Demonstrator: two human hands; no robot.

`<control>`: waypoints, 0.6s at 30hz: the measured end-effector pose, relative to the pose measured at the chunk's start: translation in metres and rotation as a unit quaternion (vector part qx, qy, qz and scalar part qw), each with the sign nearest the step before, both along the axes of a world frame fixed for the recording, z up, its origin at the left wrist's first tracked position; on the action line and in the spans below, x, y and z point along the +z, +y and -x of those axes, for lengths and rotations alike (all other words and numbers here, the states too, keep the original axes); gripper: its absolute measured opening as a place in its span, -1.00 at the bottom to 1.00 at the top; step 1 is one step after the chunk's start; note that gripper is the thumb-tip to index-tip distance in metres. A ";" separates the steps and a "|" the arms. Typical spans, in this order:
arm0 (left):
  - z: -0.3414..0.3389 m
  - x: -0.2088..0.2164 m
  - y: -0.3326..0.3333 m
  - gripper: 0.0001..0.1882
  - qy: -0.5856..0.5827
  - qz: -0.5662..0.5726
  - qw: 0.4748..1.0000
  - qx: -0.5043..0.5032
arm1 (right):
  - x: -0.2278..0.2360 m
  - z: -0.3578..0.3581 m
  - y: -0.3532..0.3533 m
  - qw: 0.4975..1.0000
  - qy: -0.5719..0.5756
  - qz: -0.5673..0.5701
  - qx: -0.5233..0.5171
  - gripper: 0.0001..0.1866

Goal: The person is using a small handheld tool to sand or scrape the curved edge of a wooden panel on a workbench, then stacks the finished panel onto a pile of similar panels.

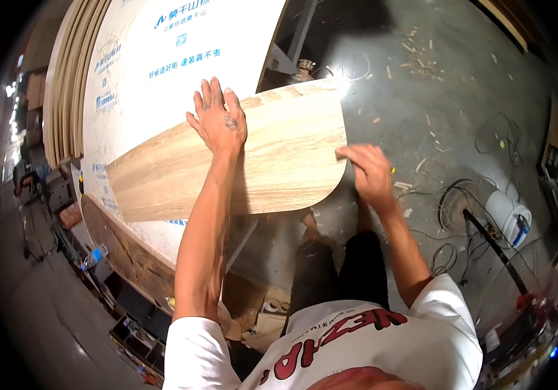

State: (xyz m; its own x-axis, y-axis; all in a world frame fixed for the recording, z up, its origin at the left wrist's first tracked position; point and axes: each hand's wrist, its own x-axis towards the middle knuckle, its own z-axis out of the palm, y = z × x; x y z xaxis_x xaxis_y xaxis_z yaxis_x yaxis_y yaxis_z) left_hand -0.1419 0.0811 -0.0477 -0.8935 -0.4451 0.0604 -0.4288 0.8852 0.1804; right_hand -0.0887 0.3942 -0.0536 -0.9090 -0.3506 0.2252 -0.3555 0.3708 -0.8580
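Note:
A wood-grain board (285,149) with a rounded near right corner lies across a white printed sheet (129,78), its right end jutting out over the floor. My left hand (219,120) rests with fingers spread, partly on the board's far edge and partly on the white sheet. At the board's right edge is my right hand (371,170), its fingers curled and one fingertip touching the edge. A small yellow spot shows beside that hand; whether it belongs to something held is unclear.
Several stacked panels (71,78) stand at the left. A curved brown board (129,253) sits below the white sheet, beside a plastic bottle (95,257). Wood scraps (415,55) and cables litter the floor at right, near a white bucket (509,218) and a fan (459,203).

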 end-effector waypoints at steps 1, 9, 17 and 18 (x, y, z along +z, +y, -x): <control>-0.001 -0.001 -0.003 -0.38 0.007 -0.005 1.000 -0.009 | -0.001 -0.018 -0.002 1.000 -0.017 0.001 -0.011 -0.62; -0.005 0.007 0.000 -0.26 0.015 -0.007 0.953 -0.302 | -0.007 -0.013 -0.011 0.981 -0.086 0.071 -0.156 -0.58; -0.001 -0.005 -0.001 -0.29 0.044 -0.025 0.952 -0.302 | -0.023 0.056 -0.024 0.995 0.025 0.053 -0.075 -0.55; -0.002 -0.006 -0.002 -0.28 0.045 -0.016 0.953 -0.298 | -0.023 0.051 -0.026 0.994 0.025 0.060 -0.082 -0.55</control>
